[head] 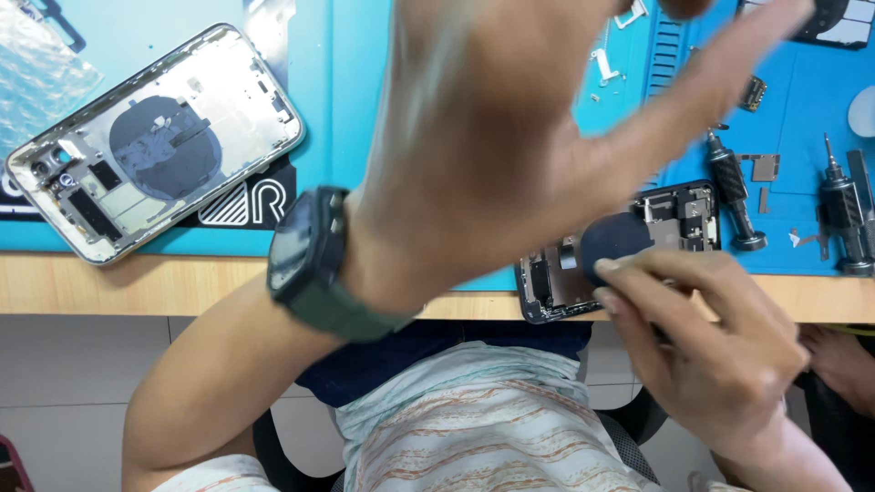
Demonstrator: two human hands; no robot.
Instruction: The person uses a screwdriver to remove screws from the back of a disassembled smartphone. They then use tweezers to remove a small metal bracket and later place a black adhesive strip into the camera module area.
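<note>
**Phone teardown at the bench edge**

Left hand [510, 137] raised near the camera, fingers spread, holding nothing, dark watch [305, 255] on its wrist. Right hand [711, 337] pinched shut on a dark round part [612, 239] over the opened black phone [674, 219] at the near table edge. Silver phone housing [155, 137] lies far left on the blue mat [365, 109]. Two screwdrivers [734, 196] stand right.

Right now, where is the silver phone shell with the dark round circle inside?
In the head view, the silver phone shell lies on the blue mat at the upper left, left of the raised left hand.
</note>
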